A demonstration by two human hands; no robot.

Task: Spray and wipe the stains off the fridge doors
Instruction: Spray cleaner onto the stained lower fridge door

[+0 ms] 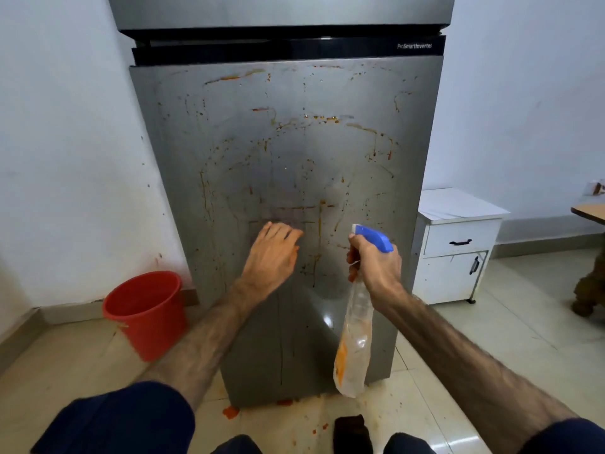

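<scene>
The grey lower fridge door [327,152] fills the middle of the view, streaked and spotted with orange-brown stains from top to below its middle. My left hand [271,253] lies flat against the door at about mid-height, fingers stretched out, and no cloth shows under it. To its right, my right hand [376,263] grips the neck of a clear spray bottle [355,339] smeared with orange. The bottle's blue trigger head points left toward the door. The upper door [281,11] shows only along its bottom part.
A red bucket [144,309] stands on the tiled floor left of the fridge. A white cabinet [455,250] stands close on the right. Orange splatter [230,411] lies on the floor at the fridge's foot, and a dark cloth-like thing [352,430] lies between my knees.
</scene>
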